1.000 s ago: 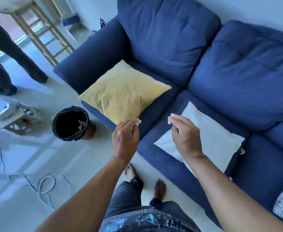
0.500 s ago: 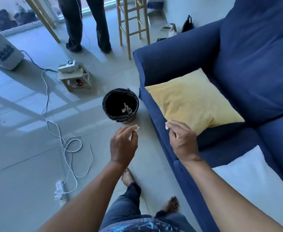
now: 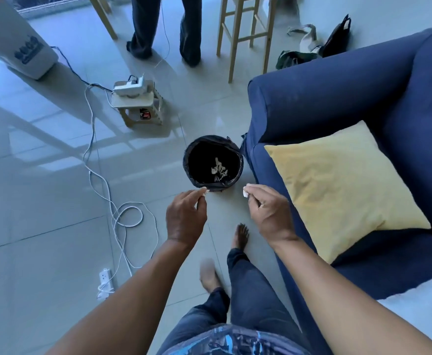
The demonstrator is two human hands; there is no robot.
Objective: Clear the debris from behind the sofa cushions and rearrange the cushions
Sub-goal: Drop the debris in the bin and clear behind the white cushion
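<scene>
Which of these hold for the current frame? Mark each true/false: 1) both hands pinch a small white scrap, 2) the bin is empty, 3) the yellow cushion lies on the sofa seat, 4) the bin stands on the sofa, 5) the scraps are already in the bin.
1) True. The left hand pinches a white scrap and the right hand pinches another white scrap.
2) False. The bin holds crumpled pale debris at its bottom.
3) True. The yellow cushion lies flat on the blue sofa seat.
4) False. It stands on the tiled floor beside the sofa's arm.
5) False. Both scraps are in the fingers, short of the bin's near rim.
</scene>
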